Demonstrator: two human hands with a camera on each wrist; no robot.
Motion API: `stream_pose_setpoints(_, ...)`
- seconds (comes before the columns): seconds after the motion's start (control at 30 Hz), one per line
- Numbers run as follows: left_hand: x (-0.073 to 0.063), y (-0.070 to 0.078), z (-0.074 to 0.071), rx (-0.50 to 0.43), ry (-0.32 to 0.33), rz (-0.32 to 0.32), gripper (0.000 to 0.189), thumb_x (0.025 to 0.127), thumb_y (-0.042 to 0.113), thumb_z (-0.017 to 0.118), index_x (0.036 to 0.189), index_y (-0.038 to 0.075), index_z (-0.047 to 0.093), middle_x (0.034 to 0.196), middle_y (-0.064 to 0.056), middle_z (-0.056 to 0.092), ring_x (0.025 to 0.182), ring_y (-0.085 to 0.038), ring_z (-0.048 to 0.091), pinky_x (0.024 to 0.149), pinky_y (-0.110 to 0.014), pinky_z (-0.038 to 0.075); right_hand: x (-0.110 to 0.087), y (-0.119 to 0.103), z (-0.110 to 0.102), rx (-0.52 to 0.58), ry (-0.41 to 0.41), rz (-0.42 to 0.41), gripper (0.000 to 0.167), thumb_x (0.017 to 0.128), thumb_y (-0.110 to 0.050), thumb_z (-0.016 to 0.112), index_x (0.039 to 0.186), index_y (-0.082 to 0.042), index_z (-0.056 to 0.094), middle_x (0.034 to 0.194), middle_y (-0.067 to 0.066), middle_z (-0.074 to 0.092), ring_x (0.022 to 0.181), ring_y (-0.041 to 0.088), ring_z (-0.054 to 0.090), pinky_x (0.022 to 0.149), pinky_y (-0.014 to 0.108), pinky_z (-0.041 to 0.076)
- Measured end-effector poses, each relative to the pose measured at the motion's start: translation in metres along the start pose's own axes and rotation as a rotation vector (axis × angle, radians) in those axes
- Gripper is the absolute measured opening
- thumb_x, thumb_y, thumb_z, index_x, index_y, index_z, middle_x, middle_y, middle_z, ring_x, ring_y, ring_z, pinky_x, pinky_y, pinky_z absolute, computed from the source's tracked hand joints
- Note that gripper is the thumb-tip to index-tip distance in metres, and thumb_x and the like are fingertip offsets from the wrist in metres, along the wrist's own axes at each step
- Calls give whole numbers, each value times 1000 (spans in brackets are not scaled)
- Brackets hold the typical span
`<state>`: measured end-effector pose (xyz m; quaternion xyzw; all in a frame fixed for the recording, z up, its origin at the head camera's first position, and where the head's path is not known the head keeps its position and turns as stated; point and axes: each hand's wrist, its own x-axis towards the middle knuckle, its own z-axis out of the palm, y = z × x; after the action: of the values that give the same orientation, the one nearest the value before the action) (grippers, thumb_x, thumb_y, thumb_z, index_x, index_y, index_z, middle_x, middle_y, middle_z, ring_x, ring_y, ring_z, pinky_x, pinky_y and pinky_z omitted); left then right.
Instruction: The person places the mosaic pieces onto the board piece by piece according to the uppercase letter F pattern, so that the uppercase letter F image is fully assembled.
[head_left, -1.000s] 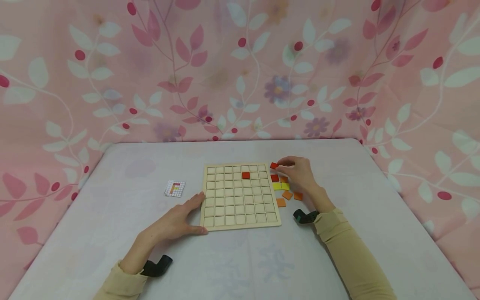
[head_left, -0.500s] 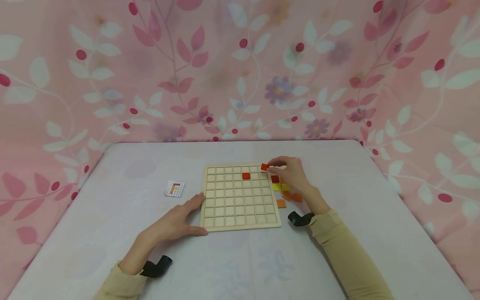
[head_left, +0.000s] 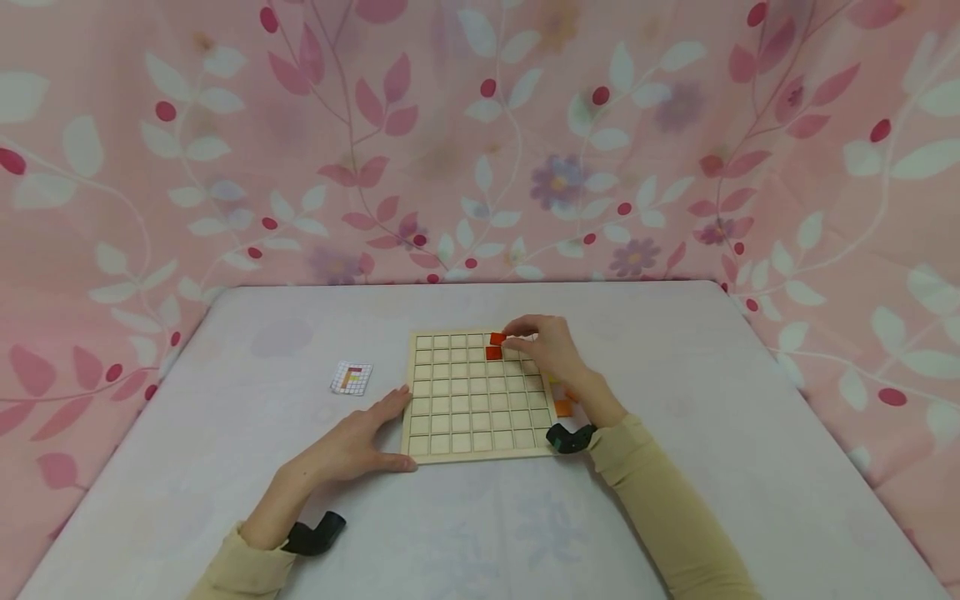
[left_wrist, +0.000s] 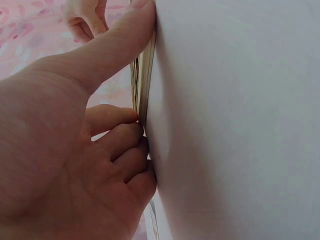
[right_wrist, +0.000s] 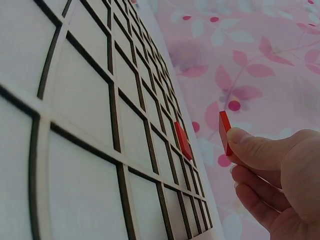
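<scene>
My right hand (head_left: 551, 346) pinches a red square tile (head_left: 497, 338) between thumb and fingers, above the far part of a pale wooden grid board (head_left: 459, 404). In the right wrist view the pinched tile (right_wrist: 224, 134) stands apart from the board's surface. A second red tile (head_left: 493, 353) lies in a board cell just nearer to me than the held one. My left hand (head_left: 352, 442) rests at the board's left side, thumb at the near left corner and fingertips at the left edge. In the left wrist view its fingers (left_wrist: 127, 145) touch the board's edge (left_wrist: 145, 80).
On the white-covered table (head_left: 285, 333), a small card (head_left: 352, 378) with a coloured grid pattern lies left of the board. Right of the board lie loose tiles, among them an orange tile (head_left: 563, 408), partly hidden by the right hand and wrist. Floral cloth (head_left: 450, 150) hangs behind.
My right hand has carried the red tile leftward from beyond the board's right edge to over its far rows. The left hand has stayed at the board's edge.
</scene>
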<state>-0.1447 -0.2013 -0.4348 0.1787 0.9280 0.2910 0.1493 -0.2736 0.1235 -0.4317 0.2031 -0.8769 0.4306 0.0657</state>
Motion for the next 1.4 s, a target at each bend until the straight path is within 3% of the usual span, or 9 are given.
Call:
stream_pose_setpoints(0.2,-1,2,-1,0,2,1,106,75,52,83,157,10,31,166,-8,24,152,-37,20,119,-59,23,3,-6,9,0,-18,47,16,87,-16,79,101,-9,77,99,5,77,99,22,69,90,40,54)
stream_pose_setpoints(0.47,-1,2,0,-3,6,1,106,75,52,83,157,11,31,166,-8,24,152,-36,21,119,-58,24,7,-14,20,16,-41,13,14,88,-14,77,101,-7,77,98,6,77,96,23,70,90,40,54)
stream_pose_setpoints(1.0,0,2,0,-9,4,-4,107,74,52,84,158,11,30,165,-8,24,152,-35,21,120,-57,24,7,-9,33,-19,-56,32,15,90,-17,76,103,-10,77,103,3,76,99,22,69,90,39,55)
stream_pose_setpoints(1.4,0,2,0,-12,5,-3,106,74,52,84,157,11,31,166,-7,24,152,-35,21,120,-57,24,6,-2,43,-53,-26,-21,16,86,-19,80,100,-12,79,100,4,76,99,21,69,89,37,55)
